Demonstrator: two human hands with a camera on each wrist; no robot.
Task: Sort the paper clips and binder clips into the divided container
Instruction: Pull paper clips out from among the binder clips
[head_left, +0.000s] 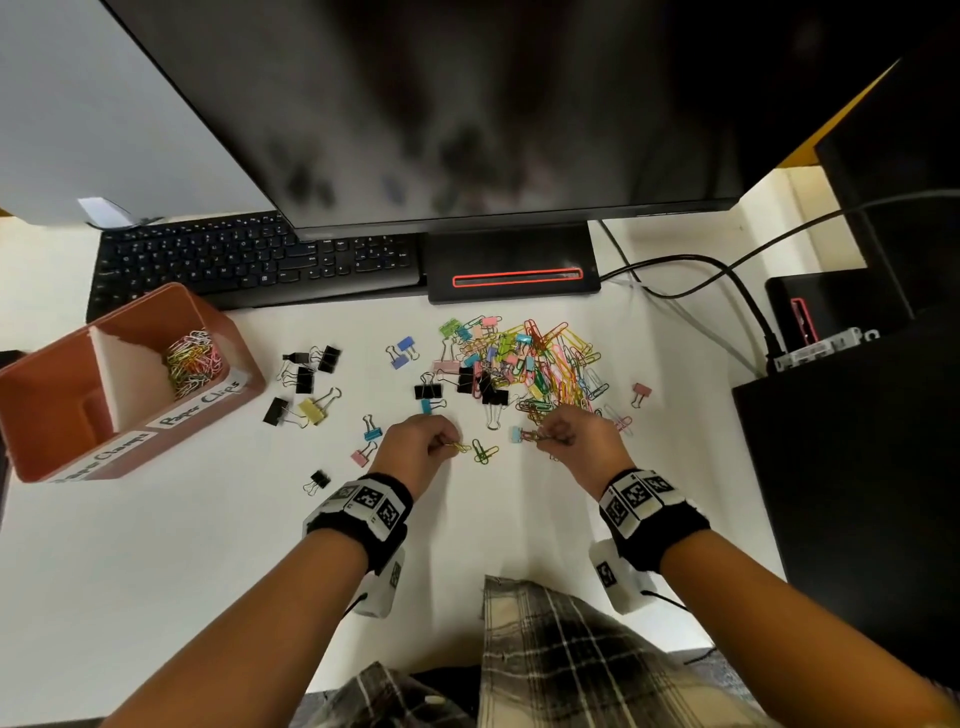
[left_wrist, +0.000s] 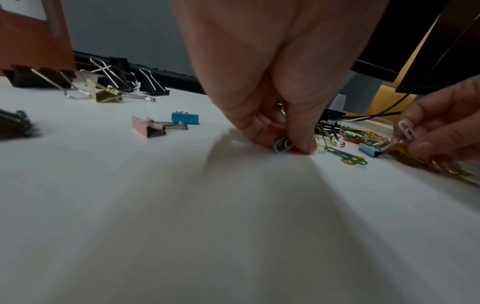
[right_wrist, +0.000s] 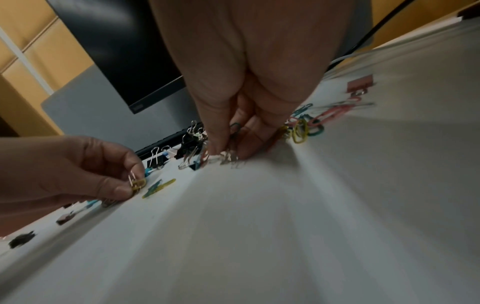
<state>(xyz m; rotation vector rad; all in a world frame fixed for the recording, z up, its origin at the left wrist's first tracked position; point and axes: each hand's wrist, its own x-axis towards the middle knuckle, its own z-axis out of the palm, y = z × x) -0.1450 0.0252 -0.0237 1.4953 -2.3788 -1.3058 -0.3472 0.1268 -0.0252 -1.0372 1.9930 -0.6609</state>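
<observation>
Nearest the head camera a plaid shirt (head_left: 550, 654) is seen at 6 o'clock, and beyond it both wrists reach onto the white desk (head_left: 182, 545). The left hand (head_left: 415, 441) is closed in a narrow grip on a few paper clips (head_left: 454, 446), pinched against the desk between thumb and fingertips (left_wrist: 302, 142); the right hand (head_left: 576, 434) is likewise pinched round a small bunch of clips (right_wrist: 228, 157) at the near edge of the mixed pile (head_left: 524, 364), which lies at 12 o'clock from the hands. The divided container (head_left: 31, 374) stands at 9 o'clock, its far compartment already holding paper clips (head_left: 195, 361); black binder clips (head_left: 306, 371) are scattered between it and the pile. The wire clips are judged light, thin, springy and prone to tangle and slip, so they are best nipped flat across the loops; the binder clips, stiffer and bulkier, would be better taken by the folded body than by the loose wire handles
</observation>
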